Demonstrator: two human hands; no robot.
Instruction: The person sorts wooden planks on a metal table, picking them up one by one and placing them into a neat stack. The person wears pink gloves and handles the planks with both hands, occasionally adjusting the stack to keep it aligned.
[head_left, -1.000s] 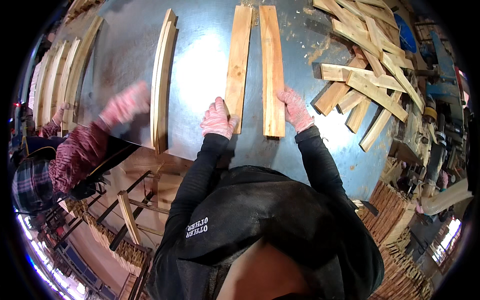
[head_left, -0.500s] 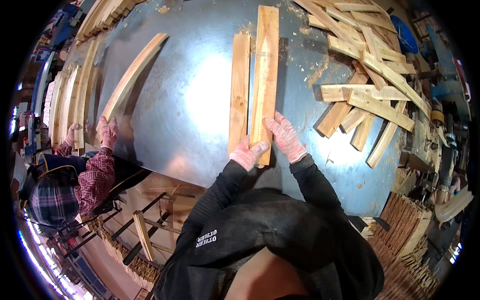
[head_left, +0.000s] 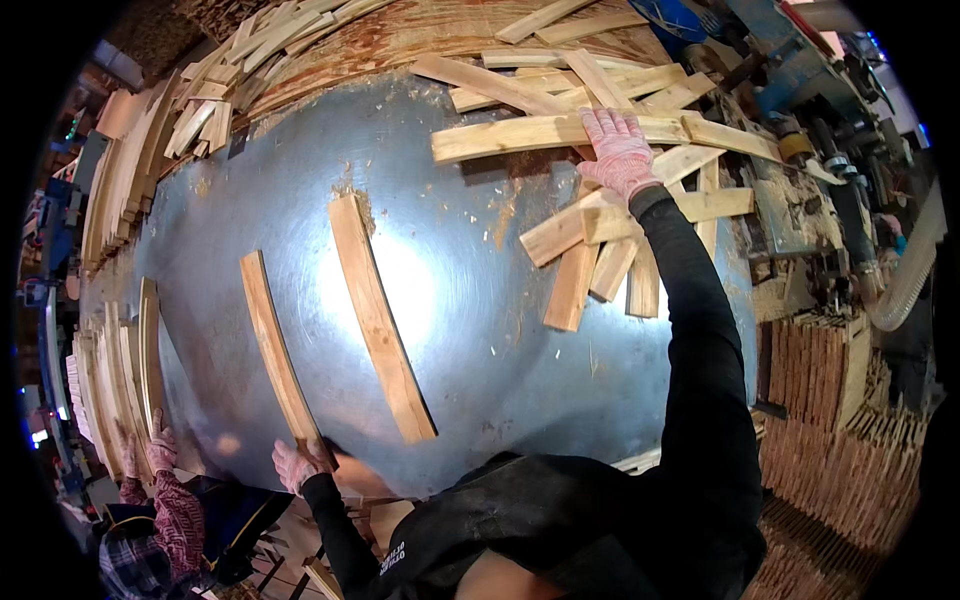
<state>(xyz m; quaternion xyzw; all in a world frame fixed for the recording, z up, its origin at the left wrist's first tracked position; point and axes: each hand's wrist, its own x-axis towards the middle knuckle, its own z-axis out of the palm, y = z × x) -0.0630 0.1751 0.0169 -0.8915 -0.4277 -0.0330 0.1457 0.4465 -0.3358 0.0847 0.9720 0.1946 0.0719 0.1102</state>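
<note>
My left hand, in a pinkish-white work glove, is at the near end of a narrow wooden slat, its fingers closed about that end. Just right of it, a longer wooden slat lies untouched on the shiny metal tabletop. My right arm reaches far forward. In the same kind of glove, my right hand lies across another wooden slat on top of the loose pile, fingers over its far edge and thumb on the near side.
Several loose slats lie crisscross beneath and around my right hand. Machinery stands beyond them at the right, above stacked wood. At the lower left, a co-worker's gloved hand touches slats lined up along the table edge. More slats lie far left.
My hands have parted: the right has left the longer slat and reached to the pile, the left has moved to the shorter slat. Both slats now lie farther apart. The view has turned.
</note>
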